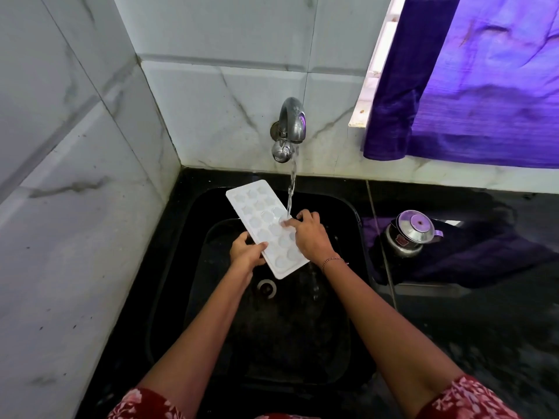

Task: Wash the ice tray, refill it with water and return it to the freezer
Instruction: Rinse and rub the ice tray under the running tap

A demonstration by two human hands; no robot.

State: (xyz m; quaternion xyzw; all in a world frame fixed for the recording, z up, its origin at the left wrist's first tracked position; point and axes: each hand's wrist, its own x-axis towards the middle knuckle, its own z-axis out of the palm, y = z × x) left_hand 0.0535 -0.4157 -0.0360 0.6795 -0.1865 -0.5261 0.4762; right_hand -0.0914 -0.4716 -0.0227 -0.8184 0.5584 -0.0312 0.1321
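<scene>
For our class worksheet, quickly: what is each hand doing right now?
Left hand: grips the ice tray.
Right hand: fingertips press on the tray, gripping nothing.

- This is a home kitchen: a black sink (355, 237) is set into a dark stone counter (484, 328) in a corner.
- White marble-look tiles (211, 101) cover both walls, and a steel tap (292, 125) runs from the back one.
- A lidded steel pot (408, 234) stands on the counter beside the sink.
- A purple curtain (484, 86) hangs at the window.
- A white ice tray (260, 213) is under the running water.
</scene>
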